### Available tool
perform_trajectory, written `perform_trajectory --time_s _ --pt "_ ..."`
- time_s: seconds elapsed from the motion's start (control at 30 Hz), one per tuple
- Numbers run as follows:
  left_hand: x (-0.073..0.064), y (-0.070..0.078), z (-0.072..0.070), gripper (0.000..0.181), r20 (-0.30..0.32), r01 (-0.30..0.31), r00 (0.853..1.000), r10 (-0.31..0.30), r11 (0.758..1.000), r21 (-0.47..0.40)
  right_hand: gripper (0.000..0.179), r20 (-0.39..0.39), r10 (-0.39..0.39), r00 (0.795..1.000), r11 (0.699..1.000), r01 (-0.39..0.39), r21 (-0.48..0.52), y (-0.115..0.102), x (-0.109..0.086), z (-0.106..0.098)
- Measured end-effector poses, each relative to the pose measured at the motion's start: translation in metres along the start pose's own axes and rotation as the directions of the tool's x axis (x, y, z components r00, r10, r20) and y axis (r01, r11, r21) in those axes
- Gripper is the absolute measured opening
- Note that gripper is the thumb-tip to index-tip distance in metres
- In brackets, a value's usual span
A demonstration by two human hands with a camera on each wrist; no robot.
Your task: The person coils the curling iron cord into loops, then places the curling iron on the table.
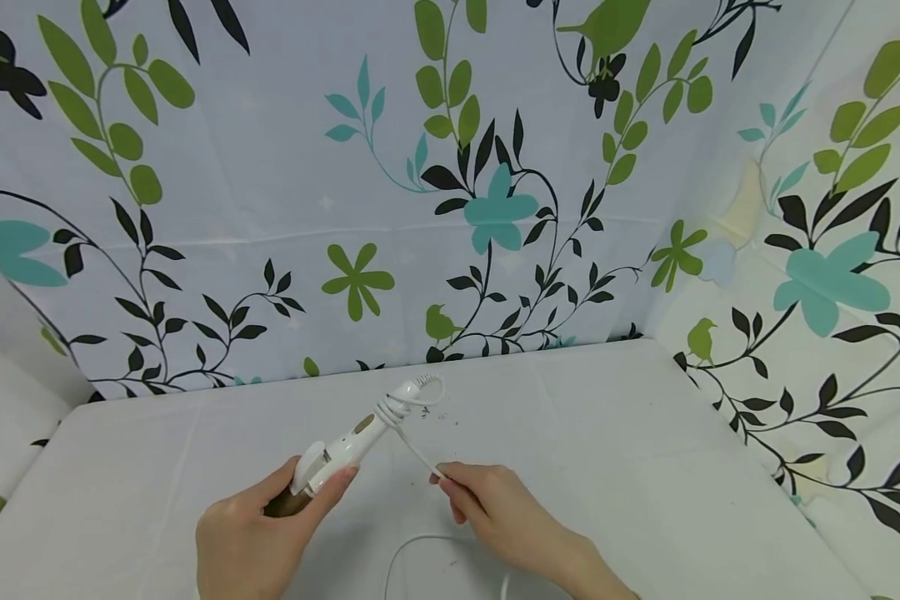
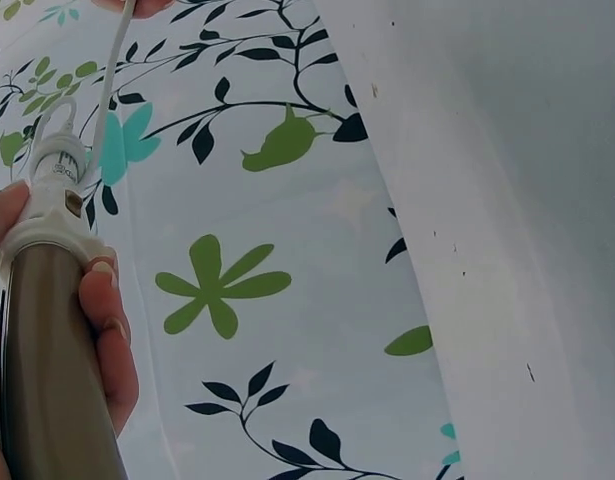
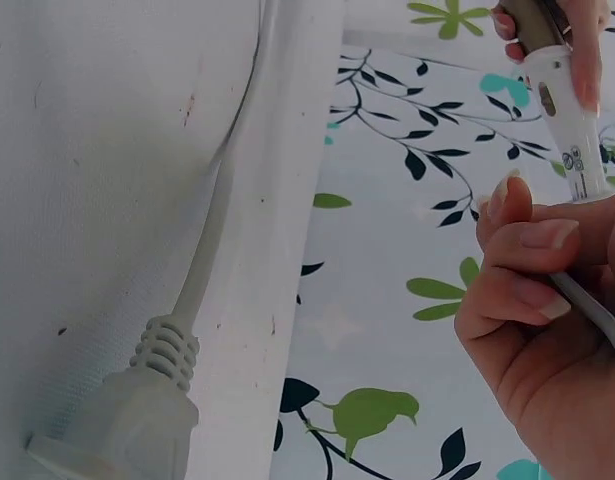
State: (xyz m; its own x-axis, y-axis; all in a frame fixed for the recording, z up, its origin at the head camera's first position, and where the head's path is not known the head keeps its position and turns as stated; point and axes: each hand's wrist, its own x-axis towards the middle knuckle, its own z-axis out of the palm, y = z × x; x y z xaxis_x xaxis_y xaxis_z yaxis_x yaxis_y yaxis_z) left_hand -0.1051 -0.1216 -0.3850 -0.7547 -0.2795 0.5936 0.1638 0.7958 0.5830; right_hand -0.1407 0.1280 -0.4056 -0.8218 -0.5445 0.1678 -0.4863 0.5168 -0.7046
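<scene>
In the head view a white curling iron (image 1: 352, 443) with a brown barrel (image 2: 55, 360) slants up to the right above the table. My left hand (image 1: 258, 529) grips it around the barrel, near where the white handle begins. Several turns of white cord (image 1: 417, 451) are wound about the handle's far end. From there the cord runs taut to my right hand (image 1: 506, 517), which pinches it between thumb and fingers. A white plug (image 3: 137, 420) lies at the lower left of the right wrist view.
Beneath both hands is a white-covered table (image 1: 607, 433) with small dark specks. A loose stretch of cord (image 1: 420, 537) loops near its front edge. Patterned cloth (image 1: 270, 167) with leaves and birds hangs behind and at the sides.
</scene>
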Motion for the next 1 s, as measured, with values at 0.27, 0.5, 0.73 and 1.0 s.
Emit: perform_trajectory --time_s 0.27,0.5,0.73,1.0 --pt "0.0048 -0.0090 -0.0027 0.050 -0.055 -0.025 0.998 0.026 1.000 0.008 0.020 -0.022 -0.013 1.000 1.000 0.013 0.009 0.0007 -0.0009 0.0003" --pt "0.0083 -0.0086 -0.0081 0.049 -0.029 0.044 0.999 -0.042 0.998 0.043 0.023 -0.042 -0.117 0.992 0.993 0.115 -0.035 -0.0017 -0.0010 0.0029" --pt "0.0058 -0.0071 -0.0073 0.043 -0.006 -0.005 1.000 0.006 0.996 0.084 0.007 -0.037 -0.402 0.915 0.902 0.388 -0.191 -0.0034 -0.0057 0.0050" --pt "0.0048 -0.0084 -0.0053 0.043 0.080 -0.025 0.997 0.012 0.986 0.165 0.027 -0.105 -0.514 0.851 0.839 0.475 -0.265 -0.0043 -0.0078 -0.0008"
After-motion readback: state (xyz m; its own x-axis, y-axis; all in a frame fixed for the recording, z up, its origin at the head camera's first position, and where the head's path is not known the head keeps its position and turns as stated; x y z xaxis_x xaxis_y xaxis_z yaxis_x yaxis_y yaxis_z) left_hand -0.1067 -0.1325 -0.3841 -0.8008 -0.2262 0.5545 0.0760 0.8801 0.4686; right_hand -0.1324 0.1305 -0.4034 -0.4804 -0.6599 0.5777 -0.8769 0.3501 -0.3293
